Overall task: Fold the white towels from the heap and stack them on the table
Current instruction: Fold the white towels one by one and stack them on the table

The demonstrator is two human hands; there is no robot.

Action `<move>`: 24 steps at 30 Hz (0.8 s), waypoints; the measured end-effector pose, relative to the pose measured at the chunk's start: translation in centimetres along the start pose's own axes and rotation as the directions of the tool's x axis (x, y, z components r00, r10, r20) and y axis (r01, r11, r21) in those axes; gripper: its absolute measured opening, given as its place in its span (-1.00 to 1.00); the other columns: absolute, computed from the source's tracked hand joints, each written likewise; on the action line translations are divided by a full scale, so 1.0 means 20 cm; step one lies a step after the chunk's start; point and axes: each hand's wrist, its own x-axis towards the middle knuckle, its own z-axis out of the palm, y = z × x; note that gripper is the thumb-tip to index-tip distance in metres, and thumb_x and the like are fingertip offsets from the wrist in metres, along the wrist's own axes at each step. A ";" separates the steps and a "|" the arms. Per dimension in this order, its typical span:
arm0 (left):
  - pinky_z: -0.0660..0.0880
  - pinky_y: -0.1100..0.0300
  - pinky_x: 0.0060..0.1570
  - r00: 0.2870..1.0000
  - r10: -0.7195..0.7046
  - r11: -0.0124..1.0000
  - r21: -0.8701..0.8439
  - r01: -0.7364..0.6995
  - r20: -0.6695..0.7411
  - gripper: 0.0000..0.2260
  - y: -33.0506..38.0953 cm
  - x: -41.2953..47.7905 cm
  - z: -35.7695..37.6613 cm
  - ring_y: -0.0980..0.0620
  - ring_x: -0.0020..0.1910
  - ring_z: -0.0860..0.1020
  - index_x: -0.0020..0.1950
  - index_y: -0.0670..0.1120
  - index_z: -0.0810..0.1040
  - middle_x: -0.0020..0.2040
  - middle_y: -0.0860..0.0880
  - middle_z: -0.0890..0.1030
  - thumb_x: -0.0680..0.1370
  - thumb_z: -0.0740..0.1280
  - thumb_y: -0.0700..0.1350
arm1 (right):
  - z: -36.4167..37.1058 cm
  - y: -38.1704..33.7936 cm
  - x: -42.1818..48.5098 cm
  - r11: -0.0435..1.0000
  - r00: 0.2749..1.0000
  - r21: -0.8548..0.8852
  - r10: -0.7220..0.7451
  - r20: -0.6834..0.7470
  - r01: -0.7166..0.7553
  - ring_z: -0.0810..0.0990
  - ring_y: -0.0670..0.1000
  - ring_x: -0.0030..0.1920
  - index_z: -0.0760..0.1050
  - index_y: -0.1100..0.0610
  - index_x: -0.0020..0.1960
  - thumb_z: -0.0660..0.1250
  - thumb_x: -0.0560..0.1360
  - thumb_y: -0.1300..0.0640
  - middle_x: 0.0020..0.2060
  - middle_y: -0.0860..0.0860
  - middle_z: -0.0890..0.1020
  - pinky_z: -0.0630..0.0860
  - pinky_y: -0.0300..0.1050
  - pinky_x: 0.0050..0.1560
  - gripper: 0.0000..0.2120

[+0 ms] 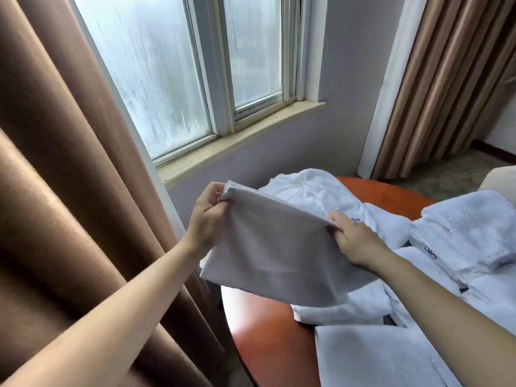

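A white towel (273, 252), folded over and in shadow, hangs in the air above the left edge of the round orange table (268, 339). My left hand (208, 216) pinches its upper left corner. My right hand (354, 238) grips its upper right corner. Behind the held towel lies a loose heap of white towels (321, 191). To the right sits a stack of folded towels (469, 227) with a blue emblem. Another folded towel (374, 358) lies flat at the table's near edge.
Brown curtains (55, 191) hang close on the left, touching the table's side. A window with a stone sill (243, 135) is straight ahead. More curtain (446, 79) hangs at the right, with carpet and a cream seat corner (499, 180) beyond the table.
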 end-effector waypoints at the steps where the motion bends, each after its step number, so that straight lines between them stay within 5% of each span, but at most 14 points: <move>1: 0.39 0.33 -0.17 0.999 -0.017 1.000 -0.003 0.017 -0.032 -0.85 -0.02 0.00 0.01 0.15 -0.20 0.46 -0.13 -0.05 0.47 -0.19 0.04 0.52 0.36 0.18 -0.19 | -0.02 -0.01 0.00 0.998 0.998 -0.063 -0.031 -0.045 0.029 0.52 0.23 -0.06 0.36 0.08 0.10 0.10 0.59 0.19 -0.10 0.16 0.57 0.40 0.02 -0.11 -0.87; 4: 0.41 0.31 -0.10 0.992 -0.086 0.996 -0.001 0.086 -0.094 -0.81 -0.07 0.03 0.02 0.14 -0.13 0.48 -0.08 -0.01 0.48 -0.12 0.06 0.54 0.36 0.18 -0.15 | -0.09 -0.01 -0.01 0.990 0.989 -0.042 -0.137 -0.045 0.135 0.54 0.18 -0.06 0.40 0.07 0.13 0.28 0.53 0.08 -0.09 0.10 0.61 0.41 -0.01 -0.08 -0.81; 7: 0.43 0.25 -0.08 0.985 -0.165 0.986 -0.023 0.165 -0.042 -0.77 -0.09 0.03 0.04 0.10 -0.12 0.50 -0.05 -0.02 0.47 -0.11 0.02 0.54 0.32 0.21 -0.17 | -0.16 0.03 -0.04 0.993 0.982 -0.048 -0.099 0.160 0.108 0.53 -0.05 -0.09 0.43 -0.10 -0.09 0.52 0.29 -0.17 -0.17 -0.14 0.57 0.43 -0.15 -0.06 -0.66; 10: 0.46 0.31 -0.23 0.965 -0.256 0.965 -0.037 0.258 0.054 -0.77 -0.12 0.03 0.08 0.08 -0.23 0.50 -0.06 -0.06 0.45 -0.18 -0.03 0.54 0.41 0.25 -0.36 | -0.22 0.07 -0.07 0.999 0.917 0.043 -0.010 0.399 -0.007 0.58 -0.20 -0.16 0.54 -0.06 -0.15 0.60 0.27 0.05 -0.20 -0.15 0.64 0.46 -0.37 -0.16 -0.73; 15: 0.50 0.27 -0.33 0.876 -0.452 0.890 0.139 0.433 0.167 -0.74 -0.23 -0.01 0.18 0.11 -0.37 0.56 -0.12 -0.09 0.47 -0.29 -0.01 0.61 0.50 0.17 -0.44 | -0.25 0.22 -0.10 0.962 0.733 0.064 0.159 0.661 -0.267 0.69 0.04 -0.01 0.64 0.14 0.03 0.60 0.05 -0.05 -0.07 0.04 0.72 0.59 -0.04 0.09 -0.42; 17: 0.54 0.16 -0.20 0.868 -0.477 0.865 0.245 0.437 0.138 -0.78 -0.32 -0.04 0.25 0.03 -0.23 0.58 -0.08 -0.07 0.48 -0.15 -0.07 0.63 0.50 0.20 -0.38 | -0.18 0.29 -0.11 0.955 0.743 -0.059 0.264 0.615 -0.291 0.67 0.03 -0.03 0.62 0.14 -0.01 0.61 0.13 -0.02 -0.09 0.03 0.70 0.58 -0.12 0.01 -0.51; 20: 0.45 0.11 -0.03 0.894 -0.444 0.788 0.497 0.365 0.049 -0.82 -0.53 -0.07 0.34 -0.03 0.02 0.51 0.16 -0.09 0.45 0.11 -0.02 0.56 0.56 0.25 -0.21 | -0.01 0.45 -0.12 0.918 0.892 -0.207 0.383 0.241 -0.338 0.57 0.08 0.02 0.51 0.16 0.14 0.50 0.37 0.06 -0.02 0.04 0.58 0.51 -0.08 0.02 -0.61; 22: 0.35 0.21 -0.03 0.906 -0.419 0.721 0.631 0.286 0.068 -0.72 -0.65 -0.12 0.39 0.02 0.08 0.44 0.28 -0.07 0.39 0.17 0.04 0.46 0.57 0.24 -0.13 | 0.10 0.54 -0.17 0.887 0.901 -0.193 0.432 0.032 -0.419 0.52 0.13 0.11 0.41 0.11 0.26 0.39 0.44 0.11 0.11 0.07 0.56 0.50 -0.01 0.08 -0.58; 24: 0.45 0.12 0.05 0.902 -0.418 0.697 0.676 0.239 0.112 -0.69 -0.74 -0.19 0.44 -0.04 0.13 0.46 0.27 0.00 0.40 0.26 -0.02 0.44 0.52 0.23 -0.11 | 0.20 0.62 -0.23 0.866 0.880 -0.167 0.475 -0.015 -0.471 0.47 0.18 0.20 0.37 0.13 0.29 0.38 0.46 0.09 0.23 0.10 0.50 0.47 0.02 0.11 -0.57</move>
